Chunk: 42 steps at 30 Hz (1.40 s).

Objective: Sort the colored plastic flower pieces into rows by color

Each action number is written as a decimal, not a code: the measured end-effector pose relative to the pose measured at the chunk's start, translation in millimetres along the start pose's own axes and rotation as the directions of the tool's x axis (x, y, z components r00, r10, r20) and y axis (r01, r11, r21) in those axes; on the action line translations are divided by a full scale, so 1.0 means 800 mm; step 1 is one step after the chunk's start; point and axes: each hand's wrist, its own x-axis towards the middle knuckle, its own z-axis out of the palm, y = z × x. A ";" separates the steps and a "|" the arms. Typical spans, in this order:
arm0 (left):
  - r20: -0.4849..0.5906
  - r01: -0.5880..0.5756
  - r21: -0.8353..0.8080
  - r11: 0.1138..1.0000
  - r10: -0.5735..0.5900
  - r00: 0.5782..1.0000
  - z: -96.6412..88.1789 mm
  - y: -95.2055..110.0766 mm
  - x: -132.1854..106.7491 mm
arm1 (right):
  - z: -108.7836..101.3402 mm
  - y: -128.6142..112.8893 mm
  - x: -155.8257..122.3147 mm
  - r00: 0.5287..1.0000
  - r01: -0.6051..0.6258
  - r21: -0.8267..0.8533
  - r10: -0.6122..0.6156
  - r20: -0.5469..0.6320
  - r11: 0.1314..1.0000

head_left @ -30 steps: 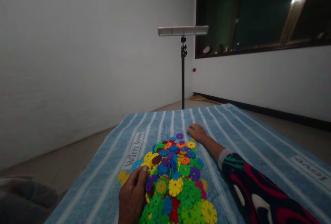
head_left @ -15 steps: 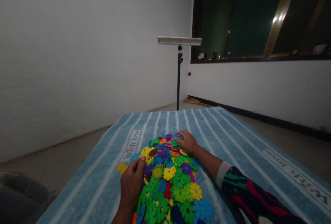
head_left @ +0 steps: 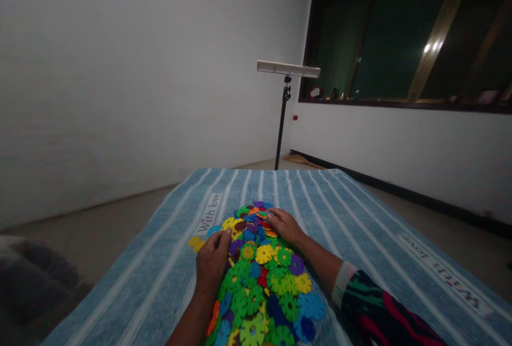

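A long heap of snowflake building discs (head_left: 264,254) in green, yellow, blue, purple, red, orange and brown lies on the striped cloth (head_left: 160,260). My left hand (head_left: 214,260) is cupped against the heap's left side, thumb and fingertips apart near the yellow and purple discs; nothing shows in its grasp. My right hand (head_left: 286,226) reaches over the far right side. Its fingers are extended, with the tips at some red, orange and green discs, and none is visibly lifted. The undersides of both hands are hidden.
A lamp (head_left: 288,69) on a black stand (head_left: 281,127) rises behind the cloth's far edge. White walls (head_left: 140,69) and a dark window (head_left: 396,42) stand beyond. A grey blurred object (head_left: 36,271) lies at the lower left.
My right hand has drawn back slightly towards me, and the blue disc at its fingertips no longer shows there. My left hand stays at the heap's left side. The view has tilted slightly.
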 end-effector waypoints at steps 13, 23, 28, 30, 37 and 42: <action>-0.022 -0.035 -0.011 0.999 0.035 0.999 0.007 -0.004 0.002 | 0.019 -0.035 -0.054 0.996 -0.018 0.203 0.036 -0.084 0.979; -0.039 -0.059 -0.008 0.998 0.059 0.998 0.012 -0.006 0.001 | -0.030 0.011 -0.167 0.980 -0.043 -0.055 0.032 -0.194 0.998; -0.049 -0.067 -0.002 0.998 0.067 0.997 0.014 -0.012 0.004 | 0.019 -0.023 -0.179 0.960 -0.034 0.081 0.055 -0.274 0.996; -0.056 -0.068 -0.009 0.998 0.068 0.996 0.013 -0.014 0.005 | 0.038 -0.045 -0.158 0.951 -0.041 0.121 0.076 -0.300 0.992; -0.087 -0.061 -0.024 0.998 0.058 0.995 0.009 -0.013 0.007 | 0.030 -0.077 -0.110 0.969 -0.054 0.159 0.090 -0.231 0.986; -0.096 -0.054 -0.047 0.997 0.049 0.994 0.011 -0.011 0.005 | -0.010 -0.051 -0.189 0.987 0.028 0.098 -0.011 -0.161 0.995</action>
